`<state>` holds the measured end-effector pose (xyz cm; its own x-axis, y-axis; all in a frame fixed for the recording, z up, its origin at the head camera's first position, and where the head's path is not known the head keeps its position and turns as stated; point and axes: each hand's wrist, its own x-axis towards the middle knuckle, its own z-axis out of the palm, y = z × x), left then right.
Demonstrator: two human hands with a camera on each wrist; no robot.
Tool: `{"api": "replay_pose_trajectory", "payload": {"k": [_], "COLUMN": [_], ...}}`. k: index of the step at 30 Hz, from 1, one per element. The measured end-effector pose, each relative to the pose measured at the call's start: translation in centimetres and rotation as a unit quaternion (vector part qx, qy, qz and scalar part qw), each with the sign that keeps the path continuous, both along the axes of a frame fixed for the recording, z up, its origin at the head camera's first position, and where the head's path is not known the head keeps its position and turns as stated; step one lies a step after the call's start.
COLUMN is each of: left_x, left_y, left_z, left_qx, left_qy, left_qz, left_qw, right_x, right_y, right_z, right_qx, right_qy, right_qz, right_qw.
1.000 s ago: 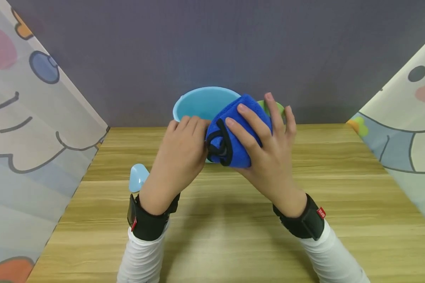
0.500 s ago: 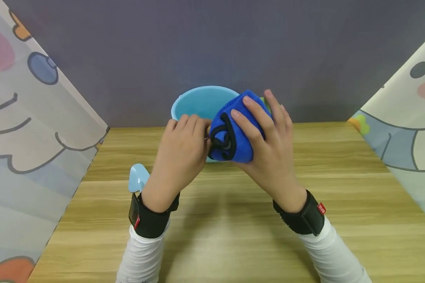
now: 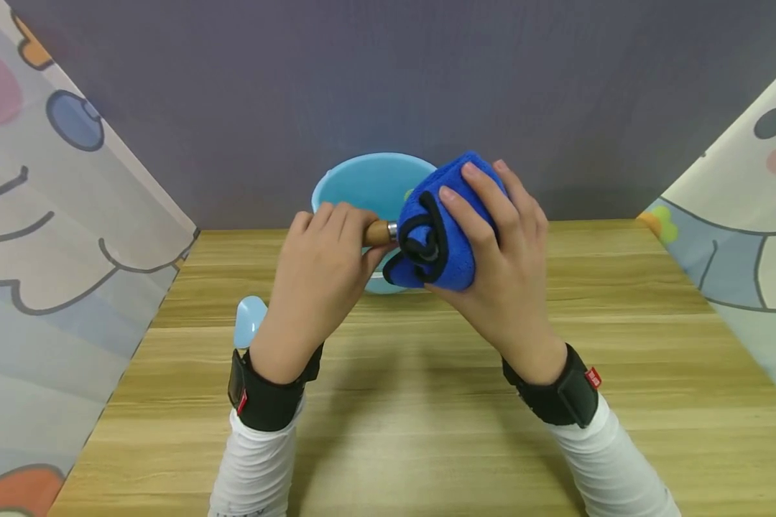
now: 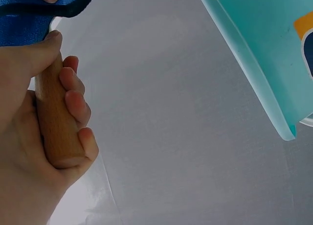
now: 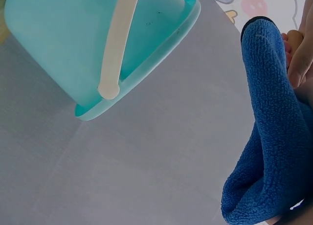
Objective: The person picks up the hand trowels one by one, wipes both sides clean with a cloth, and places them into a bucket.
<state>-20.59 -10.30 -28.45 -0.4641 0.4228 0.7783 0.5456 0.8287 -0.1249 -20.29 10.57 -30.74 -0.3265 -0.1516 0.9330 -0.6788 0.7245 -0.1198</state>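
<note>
My left hand (image 3: 320, 262) grips the wooden handle (image 3: 376, 234) of a tool, with a metal collar showing past the fingers. In the left wrist view, fingers and thumb curl round that handle (image 4: 56, 120). A blue towel (image 3: 458, 262) with black edging is wrapped over the tool's other end, so its kind is hidden. My right hand (image 3: 514, 273) holds the towel from the right side, fingers bent over its top. The right wrist view shows the towel (image 5: 276, 132) hanging in a fold. Both hands are raised in front of a light blue bucket (image 3: 368, 179).
A light blue scoop-shaped piece (image 3: 248, 321) lies on the wooden table (image 3: 427, 431) beside my left forearm, which covers part of it. The bucket has a white handle (image 5: 115, 54). A grey wall (image 3: 388, 79) stands behind, with cartoon-printed panels at both sides.
The towel and right hand have shifted right and slightly up, while the left hand has moved a little left. More of the wooden handle and its metal collar now shows between them.
</note>
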Motion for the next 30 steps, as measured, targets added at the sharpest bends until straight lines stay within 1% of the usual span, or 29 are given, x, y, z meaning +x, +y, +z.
{"api": "replay_pose_trajectory", "payload": {"k": [8,14,21,30], "left_x": [0.2,0.2,0.0,0.1], "left_y": [-0.3,-0.5,-0.8,-1.0], "left_z": [0.3,0.4,0.4,0.5], "left_qx": [0.001,0.005,0.008,0.012], "left_qy": [-0.004,0.006,0.017,0.010], "left_qz": [-0.004,-0.002,0.007,0.013], "left_qw": [1.0000,1.0000,0.9998,0.9998], "right_x": [0.1,-0.1,-0.5,-0.8], "right_y": [0.5,0.9,1.4,1.7], "right_z": [0.1,0.3,0.3,0.4], "right_qx": [-0.021,-0.032,-0.056,-0.077], "right_qy": [-0.007,-0.011,-0.036,-0.044], "right_qz": [0.011,0.012,0.020,0.027], "right_qw": [0.9997,0.9994,0.9976,0.9957]}}
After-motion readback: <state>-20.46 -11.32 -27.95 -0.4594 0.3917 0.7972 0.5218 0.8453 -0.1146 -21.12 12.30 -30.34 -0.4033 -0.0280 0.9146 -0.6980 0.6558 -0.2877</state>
